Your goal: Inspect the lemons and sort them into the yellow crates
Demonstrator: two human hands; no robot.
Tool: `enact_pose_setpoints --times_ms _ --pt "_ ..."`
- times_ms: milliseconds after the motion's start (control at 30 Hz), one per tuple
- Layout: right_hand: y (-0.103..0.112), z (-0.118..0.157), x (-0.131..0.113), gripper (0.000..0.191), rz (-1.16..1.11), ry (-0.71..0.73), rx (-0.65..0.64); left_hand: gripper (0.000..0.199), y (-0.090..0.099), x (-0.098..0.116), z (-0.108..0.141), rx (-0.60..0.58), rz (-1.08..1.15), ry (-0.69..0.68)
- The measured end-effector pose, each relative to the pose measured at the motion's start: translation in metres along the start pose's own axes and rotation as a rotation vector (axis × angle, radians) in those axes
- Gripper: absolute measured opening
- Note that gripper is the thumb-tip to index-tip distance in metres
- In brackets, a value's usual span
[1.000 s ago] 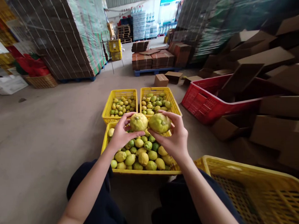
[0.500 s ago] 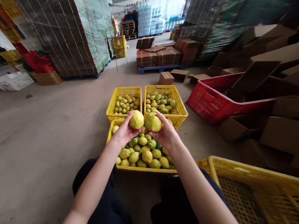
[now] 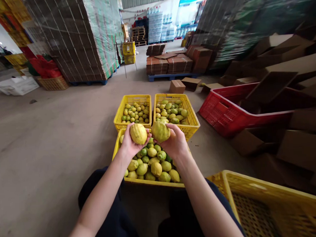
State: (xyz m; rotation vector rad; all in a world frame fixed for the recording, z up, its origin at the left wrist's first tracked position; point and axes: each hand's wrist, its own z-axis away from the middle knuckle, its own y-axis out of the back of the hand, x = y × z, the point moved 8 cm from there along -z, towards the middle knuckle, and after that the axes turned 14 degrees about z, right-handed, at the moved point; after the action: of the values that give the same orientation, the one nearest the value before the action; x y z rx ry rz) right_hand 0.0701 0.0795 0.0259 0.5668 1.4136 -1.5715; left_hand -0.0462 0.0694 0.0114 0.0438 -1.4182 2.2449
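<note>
A yellow lemon [image 3: 138,134] rests in my left hand [image 3: 129,145], whose fingers are wrapped round it. My right hand [image 3: 177,142] grips a greener lemon [image 3: 161,131] beside it, with a small gap between the two fruits. Both are held above the near yellow crate [image 3: 155,183], which is full of yellow and green lemons. Behind it stand two more yellow crates, the left one [image 3: 117,115] with smaller lemons and the right one [image 3: 194,117] with larger, greener ones. My hands and forearms hide part of the near crate.
Another yellow crate [image 3: 255,179] stands at the lower right. Beyond it are a red crate [image 3: 220,112] and a heap of cardboard boxes [image 3: 300,140]. Flattened cartons [image 3: 180,64] lie on a blue pallet, and wrapped stacks [image 3: 73,38] rise behind.
The lemon in my left hand has moved slightly left and down, and both fruits show different sides. The surroundings sit slightly lower in the view.
</note>
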Motion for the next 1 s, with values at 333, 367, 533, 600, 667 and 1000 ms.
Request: enact_pose_setpoints --times_ms 333,367,533,600,667,1000 --pt "0.005 -0.008 0.012 0.024 -0.041 0.003 0.153 0.02 0.006 0.005 -0.005 -0.002 0.194 -0.024" --pt "0.004 -0.008 0.011 0.024 -0.037 0.026 0.155 0.018 0.006 0.005 -0.004 -0.004 0.204 -0.027" --pt "-0.007 -0.009 0.012 0.022 0.024 0.063 0.049 0.015 0.002 0.009 -0.001 -0.013 0.092 -0.077" --pt "-0.01 -0.006 0.011 0.025 0.064 0.105 0.03 0.018 -0.004 0.013 0.0 -0.073 -0.001 -0.138" --pt "-0.011 -0.002 0.004 0.028 0.147 0.211 0.057 0.022 -0.012 0.02 0.003 -0.162 -0.112 -0.252" --pt "-0.003 0.023 -0.015 0.024 0.254 0.681 0.275 0.03 -0.028 0.033 0.049 -0.292 -0.639 -1.009"
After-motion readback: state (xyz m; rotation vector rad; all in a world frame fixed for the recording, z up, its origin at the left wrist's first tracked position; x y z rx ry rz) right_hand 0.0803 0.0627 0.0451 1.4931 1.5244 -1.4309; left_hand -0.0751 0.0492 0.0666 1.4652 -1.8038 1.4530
